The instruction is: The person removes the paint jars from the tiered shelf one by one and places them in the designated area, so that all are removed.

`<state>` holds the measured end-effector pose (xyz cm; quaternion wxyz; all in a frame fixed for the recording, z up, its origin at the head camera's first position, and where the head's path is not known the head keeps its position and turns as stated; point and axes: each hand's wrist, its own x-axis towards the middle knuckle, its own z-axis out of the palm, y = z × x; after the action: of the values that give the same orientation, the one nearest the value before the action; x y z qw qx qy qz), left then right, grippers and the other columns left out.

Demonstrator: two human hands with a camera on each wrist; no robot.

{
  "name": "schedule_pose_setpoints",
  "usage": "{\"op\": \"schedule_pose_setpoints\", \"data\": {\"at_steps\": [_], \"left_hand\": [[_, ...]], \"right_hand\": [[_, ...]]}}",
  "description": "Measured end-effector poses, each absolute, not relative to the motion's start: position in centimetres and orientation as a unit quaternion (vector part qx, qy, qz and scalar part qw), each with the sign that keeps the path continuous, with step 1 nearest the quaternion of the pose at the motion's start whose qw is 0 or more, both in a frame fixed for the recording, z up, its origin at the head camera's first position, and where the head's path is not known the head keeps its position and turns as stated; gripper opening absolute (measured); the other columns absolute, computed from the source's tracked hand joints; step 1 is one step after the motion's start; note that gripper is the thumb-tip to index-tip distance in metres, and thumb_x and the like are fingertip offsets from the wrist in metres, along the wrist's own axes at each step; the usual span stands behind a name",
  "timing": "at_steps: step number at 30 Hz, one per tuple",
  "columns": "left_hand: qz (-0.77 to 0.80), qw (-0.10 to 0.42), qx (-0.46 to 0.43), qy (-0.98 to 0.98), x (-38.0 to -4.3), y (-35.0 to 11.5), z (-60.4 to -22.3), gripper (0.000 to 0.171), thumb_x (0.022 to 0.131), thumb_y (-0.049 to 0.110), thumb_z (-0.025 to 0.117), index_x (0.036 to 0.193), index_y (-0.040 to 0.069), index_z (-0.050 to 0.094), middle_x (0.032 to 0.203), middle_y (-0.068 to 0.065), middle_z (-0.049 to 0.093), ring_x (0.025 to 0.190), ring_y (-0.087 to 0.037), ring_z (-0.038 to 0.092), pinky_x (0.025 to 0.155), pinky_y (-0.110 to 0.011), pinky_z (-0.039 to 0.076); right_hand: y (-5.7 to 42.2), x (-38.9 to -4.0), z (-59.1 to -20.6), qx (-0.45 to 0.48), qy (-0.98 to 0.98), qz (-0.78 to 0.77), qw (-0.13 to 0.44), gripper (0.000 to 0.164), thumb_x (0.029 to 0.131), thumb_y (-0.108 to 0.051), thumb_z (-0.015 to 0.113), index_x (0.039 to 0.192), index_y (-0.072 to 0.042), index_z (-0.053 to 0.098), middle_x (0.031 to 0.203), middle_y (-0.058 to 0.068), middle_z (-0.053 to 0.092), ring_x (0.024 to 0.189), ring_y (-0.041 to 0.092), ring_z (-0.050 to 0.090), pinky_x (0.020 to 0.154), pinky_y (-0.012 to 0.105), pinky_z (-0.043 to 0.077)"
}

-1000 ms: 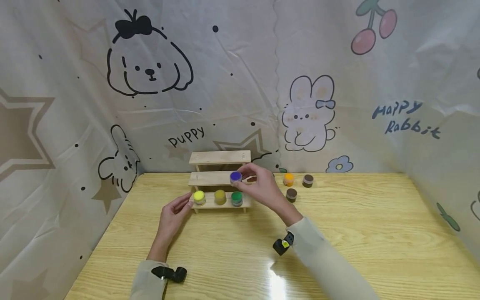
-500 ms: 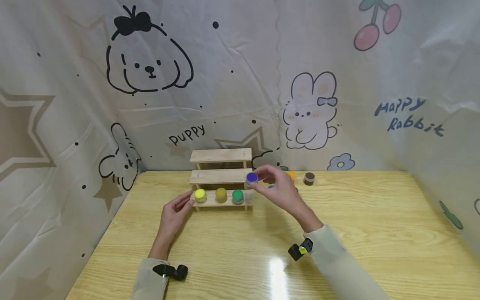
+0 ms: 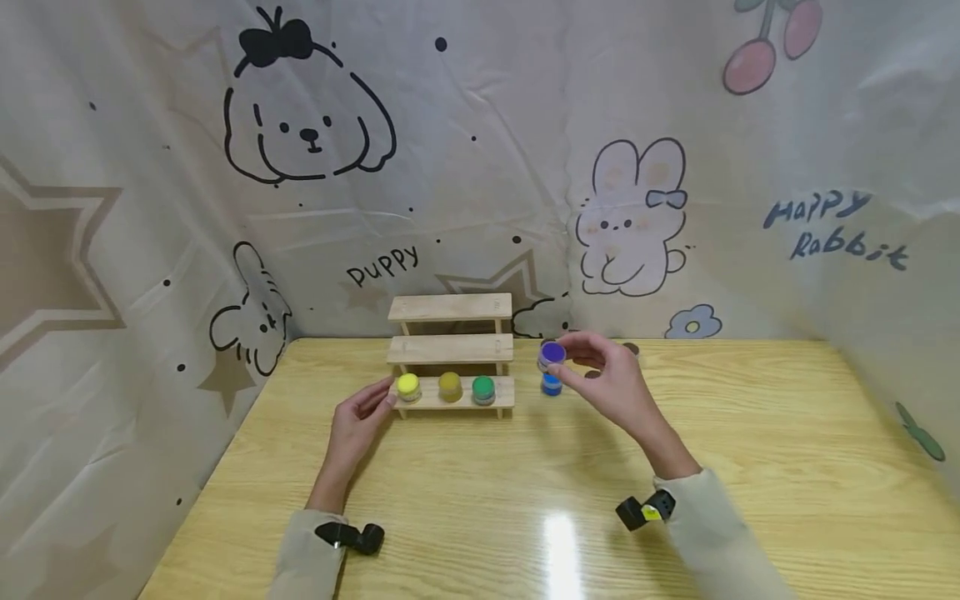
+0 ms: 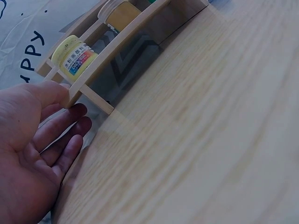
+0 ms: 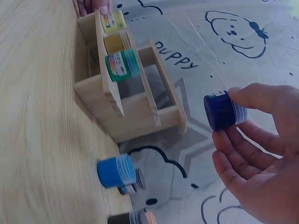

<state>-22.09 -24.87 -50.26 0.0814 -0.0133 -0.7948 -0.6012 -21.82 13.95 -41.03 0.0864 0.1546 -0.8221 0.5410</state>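
Note:
Between thumb and fingers my right hand (image 3: 611,379) pinches a paint jar with purple paint (image 5: 219,110), held in the air to the right of the three-step wooden rack (image 3: 450,349). A blue paint jar (image 5: 114,171) stands on the table just below it in the head view. My left hand (image 3: 362,417) grips the left end of the rack's lowest step, its thumb beside the yellow paint jar (image 4: 73,57). On that same step an ochre paint jar (image 3: 450,386) and a green paint jar (image 3: 483,389) stand in a row with the yellow one.
Behind my right hand, dark-lidded jars (image 3: 632,348) stand on the table, mostly hidden in the head view. A printed cloth (image 3: 517,192) hangs along the table's back edge and sides. The rack's two upper steps hold no jars. Wood-grain tabletop (image 3: 450,492) spreads in front.
My right hand has carried the purple jar rightward, from in front of the rack's middle step to past its right end. The blue jar now shows. My left hand stays on the rack.

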Motion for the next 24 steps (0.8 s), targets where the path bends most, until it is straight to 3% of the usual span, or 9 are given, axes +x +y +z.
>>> {"op": "schedule_pose_setpoints", "data": {"at_steps": [7, 13, 21, 24], "left_hand": [[-0.598, 0.074, -0.023, -0.798, -21.0, -23.9, -47.6, 0.037, 0.101, 0.004, 0.064, 0.136, -0.008, 0.061, 0.136, -0.026, 0.061, 0.119, -0.02, 0.063, 0.088, -0.012, 0.051], [-0.594, 0.065, -0.016, -0.802, -20.8, -24.0, -47.1, 0.038, 0.102, 0.005, 0.064, 0.138, -0.007, 0.06, 0.138, -0.025, 0.061, 0.118, -0.016, 0.063, 0.089, -0.012, 0.05], [-0.595, 0.068, -0.016, -0.801, -20.7, -24.0, -47.6, 0.038, 0.102, 0.004, 0.064, 0.137, -0.007, 0.06, 0.138, -0.025, 0.061, 0.123, -0.028, 0.061, 0.088, -0.012, 0.05], [-0.596, 0.068, -0.015, -0.8, -20.7, -23.9, -47.6, 0.038, 0.102, 0.004, 0.064, 0.137, -0.008, 0.06, 0.138, -0.026, 0.061, 0.122, -0.028, 0.061, 0.088, -0.012, 0.05]], "right_hand": [[16.1, -21.2, -41.2, 0.153, -0.824, 0.538, 0.095, 0.033, 0.092, -0.017, 0.08, 0.121, -0.005, 0.069, 0.113, 0.01, 0.071, 0.107, 0.024, 0.068, 0.094, 0.019, 0.052], [17.5, -21.4, -41.4, 0.141, -0.83, 0.53, 0.103, 0.034, 0.092, -0.016, 0.08, 0.122, -0.004, 0.068, 0.116, 0.011, 0.07, 0.108, 0.026, 0.066, 0.097, 0.024, 0.052], [19.5, -21.8, -42.4, 0.096, -0.854, 0.496, 0.123, 0.035, 0.092, -0.015, 0.079, 0.121, 0.001, 0.066, 0.116, 0.016, 0.069, 0.108, 0.034, 0.066, 0.088, 0.011, 0.05], [20.3, -22.0, -42.8, 0.079, -0.862, 0.485, 0.124, 0.036, 0.093, -0.016, 0.079, 0.121, 0.002, 0.065, 0.117, 0.018, 0.068, 0.109, 0.035, 0.066, 0.092, 0.017, 0.052]]}}
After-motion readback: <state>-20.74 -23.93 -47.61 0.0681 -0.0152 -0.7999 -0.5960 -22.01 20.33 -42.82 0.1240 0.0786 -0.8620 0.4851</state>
